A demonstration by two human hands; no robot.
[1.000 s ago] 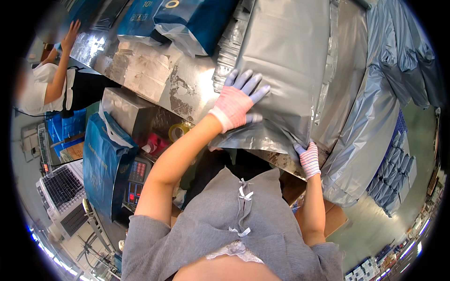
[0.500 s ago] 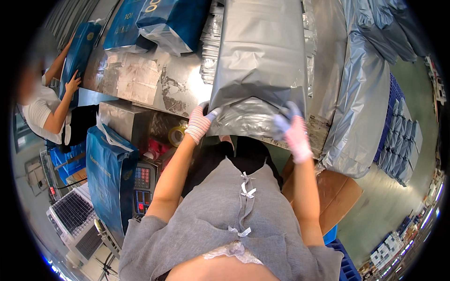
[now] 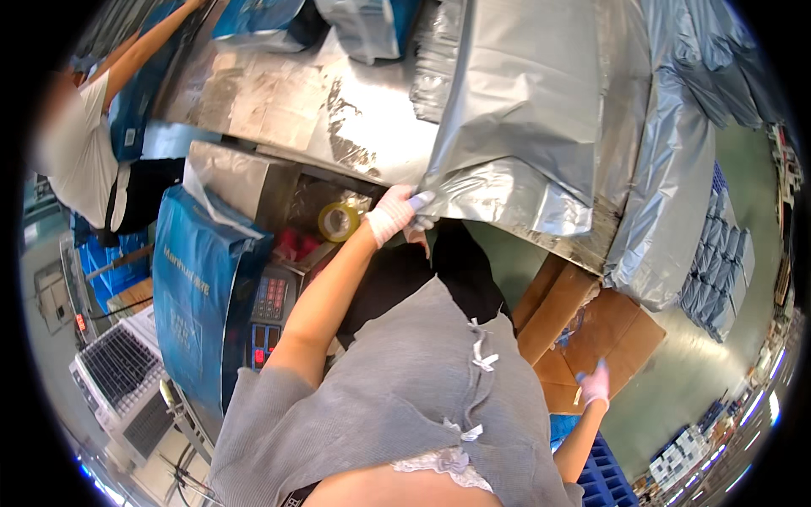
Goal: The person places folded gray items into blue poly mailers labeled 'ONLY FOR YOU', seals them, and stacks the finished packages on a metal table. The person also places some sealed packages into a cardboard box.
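Note:
A large silver-grey plastic bag (image 3: 532, 93) lies on the metal table, its near edge crumpled. My left hand (image 3: 399, 213), in a pink-and-white glove with bluish fingertips, is closed on the bag's near left corner at the table edge. Low on the right, my right hand (image 3: 596, 385), gloved alike, is away from the bag. It hovers over an open cardboard box (image 3: 621, 338), thumb and fingers apart, with nothing visible in it. Clear crinkled plastic shows inside the box.
Blue packed bags (image 3: 367, 29) stand on the metal table (image 3: 253, 106). Another blue bag (image 3: 190, 296) leans beside a scale (image 3: 269, 308) at left. A tape roll (image 3: 338, 221) sits under the table. Silver bags (image 3: 667, 169) hang at right. A co-worker (image 3: 89, 160) handles a blue bag.
My right hand has left the bag's near right side and moved down and right to the cardboard box. My left hand stays at the bag's left corner. The co-worker's arms reach farther away.

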